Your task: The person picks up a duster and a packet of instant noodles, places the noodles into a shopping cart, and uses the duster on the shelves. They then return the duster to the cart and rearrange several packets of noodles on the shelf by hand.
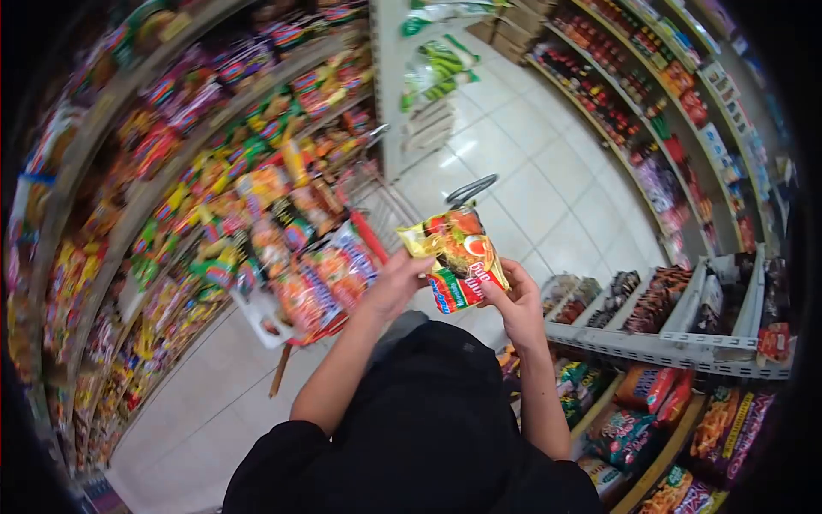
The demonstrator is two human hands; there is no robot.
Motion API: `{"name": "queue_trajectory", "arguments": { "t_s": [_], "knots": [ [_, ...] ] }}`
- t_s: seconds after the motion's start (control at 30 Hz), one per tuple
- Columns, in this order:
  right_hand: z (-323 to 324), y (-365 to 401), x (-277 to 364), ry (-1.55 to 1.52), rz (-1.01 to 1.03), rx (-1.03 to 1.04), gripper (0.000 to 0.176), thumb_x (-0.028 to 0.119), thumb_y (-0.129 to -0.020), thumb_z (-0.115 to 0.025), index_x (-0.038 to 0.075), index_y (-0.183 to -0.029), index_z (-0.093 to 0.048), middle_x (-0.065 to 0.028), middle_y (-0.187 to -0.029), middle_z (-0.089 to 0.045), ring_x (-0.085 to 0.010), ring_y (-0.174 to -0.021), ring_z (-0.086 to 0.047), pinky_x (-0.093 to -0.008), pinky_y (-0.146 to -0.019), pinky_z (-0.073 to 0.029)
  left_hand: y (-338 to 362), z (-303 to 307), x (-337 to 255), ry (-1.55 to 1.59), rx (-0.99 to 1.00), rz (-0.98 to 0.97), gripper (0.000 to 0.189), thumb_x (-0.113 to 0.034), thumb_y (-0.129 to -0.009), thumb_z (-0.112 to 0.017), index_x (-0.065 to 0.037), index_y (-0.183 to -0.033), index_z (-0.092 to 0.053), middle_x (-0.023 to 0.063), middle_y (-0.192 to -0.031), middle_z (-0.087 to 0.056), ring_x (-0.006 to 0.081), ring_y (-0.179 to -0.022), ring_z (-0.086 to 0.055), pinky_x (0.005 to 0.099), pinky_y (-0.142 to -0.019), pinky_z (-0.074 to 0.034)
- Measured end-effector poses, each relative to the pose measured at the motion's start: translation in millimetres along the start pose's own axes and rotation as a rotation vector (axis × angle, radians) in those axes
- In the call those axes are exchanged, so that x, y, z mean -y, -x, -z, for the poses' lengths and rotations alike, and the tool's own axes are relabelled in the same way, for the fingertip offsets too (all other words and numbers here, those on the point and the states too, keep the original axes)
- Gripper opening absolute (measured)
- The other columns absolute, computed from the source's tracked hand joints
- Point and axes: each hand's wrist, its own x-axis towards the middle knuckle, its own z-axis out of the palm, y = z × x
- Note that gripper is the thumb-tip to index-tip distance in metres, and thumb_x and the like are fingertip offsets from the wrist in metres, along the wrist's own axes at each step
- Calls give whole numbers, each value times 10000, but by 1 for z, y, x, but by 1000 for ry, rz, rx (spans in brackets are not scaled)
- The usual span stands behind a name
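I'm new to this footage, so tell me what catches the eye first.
A bright noodle packet sits at centre, held between the left hand and right hand. Just left of it, a shopping cart brims with similar packets. Crowded snack shelves line both sides of the tiled aisle.

Black top; forearms, left hand and right hand bare.
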Motion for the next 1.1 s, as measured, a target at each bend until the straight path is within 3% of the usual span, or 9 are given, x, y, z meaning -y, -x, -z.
{"name": "queue_trajectory", "arguments": {
  "t_s": [0.1,0.2,0.23,0.47,0.63,0.73,0.83,0.93,1.1],
  "knots": [
    [24,-34,28,137,19,-31,431,85,-814,-651,-20,-1187,-464,-87,-990,-608,-101,-808,-588,-236,-649,-493,-46,-19,-30,-174,23,63,369,-182,-857,-593,-31,-1176,-485,69,-1106,-580,146,-975,-586,319,-820,-502],
    [21,-75,61,135,76,-93,420,76,-820,-640,-27,-1185,-460,-95,-988,-608,-108,-820,-589,-244,-660,-497,-79,-26,-43,-57,34,31,425,-191,-849,-622,-28,-1210,-466,62,-1096,-587,145,-959,-596,299,-787,-517],
    [19,-90,68,114,107,-43,399,58,-828,-621,-35,-1179,-455,-105,-984,-606,-119,-822,-594,-258,-673,-505,-84,-30,-48,-33,-5,-21,320,-167,-873,-582,-21,-1148,-512,68,-1044,-615,148,-936,-606,320,-821,-501],
    [-4,-207,71,129,-38,240,311,50,-823,-617,-52,-1091,-497,-119,-968,-619,-156,-841,-612,-303,-724,-525,-110,-8,-51,95,-322,-251,576,-164,-826,-650,-1,-1297,-359,96,-1182,-519,151,-1013,-557,298,-853,-473],
    [-34,-290,47,292,-196,553,346,35,-821,-630,-34,-1117,-464,-116,-1011,-608,-150,-934,-573,-276,-809,-467,-153,4,-73,-81,-565,-369,460,-57,-817,-636,6,-1226,-435,50,-1116,-548,109,-1011,-518,278,-894,-422],
    [-41,-339,34,542,21,595,527,96,-778,-692,-19,-1219,-428,-124,-1085,-576,-191,-981,-558,-310,-821,-451,-175,14,-84,-185,-762,-406,431,-52,-810,-637,30,-1191,-452,74,-1074,-560,111,-991,-534,264,-864,-437],
    [-57,-386,29,658,445,578,616,137,-714,-741,-3,-1230,-436,-146,-1106,-562,-247,-1004,-554,-350,-846,-442,-193,27,-98,-673,-933,-412,431,-30,-790,-636,6,-1186,-469,86,-1062,-561,126,-1007,-534,270,-861,-443],
    [-73,-435,17,789,604,900,558,146,-706,-750,-3,-1174,-487,-128,-1114,-566,-239,-1001,-559,-339,-855,-439,-210,48,-112,-1077,-909,-382,453,-11,-769,-633,-43,-1195,-483,85,-1066,-556,144,-1034,-531,279,-867,-443],
    [-101,-499,-40,521,238,839,418,114,-731,-741,6,-1083,-544,-72,-938,-636,-132,-872,-600,-273,-746,-485,-260,93,-128,-438,-1081,-652,626,-104,-773,-676,-64,-1311,-359,86,-1196,-513,190,-1073,-506,329,-885,-429]
  ]
}}
